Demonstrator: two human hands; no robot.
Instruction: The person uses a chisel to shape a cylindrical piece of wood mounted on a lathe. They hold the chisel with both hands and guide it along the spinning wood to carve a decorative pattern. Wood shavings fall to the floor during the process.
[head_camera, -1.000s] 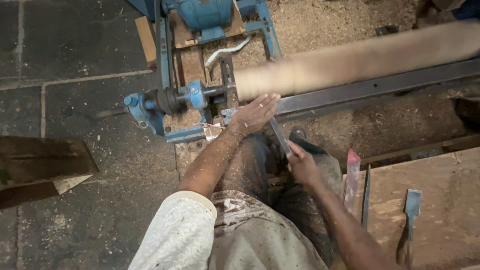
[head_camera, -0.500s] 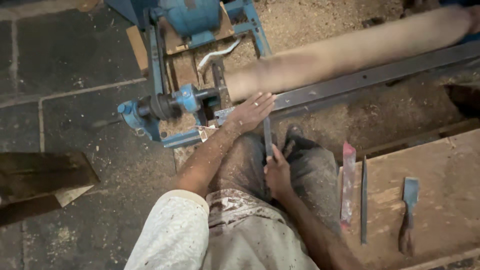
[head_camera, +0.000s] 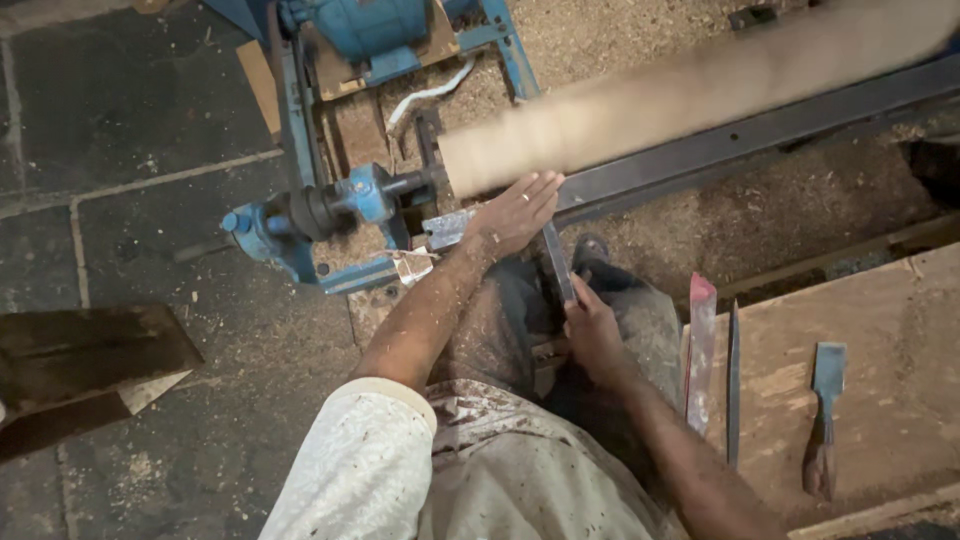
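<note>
Pale wood cylinder (head_camera: 690, 100) spins blurred on the blue lathe (head_camera: 340, 205) — the left hand (head_camera: 515, 212) lies flat and open at its near end, the right hand (head_camera: 592, 335) grips a chisel (head_camera: 558, 262), so shaping seems underway — steady pressure comes next.

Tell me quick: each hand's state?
Left hand: open, flat on the chisel by the spinning wood.
Right hand: closed on the chisel.

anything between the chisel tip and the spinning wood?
Nothing visible blocks it. The chisel, held in the right hand, runs up under the left hand, which lies over its tip by the wood. The tip itself is hidden.
</note>
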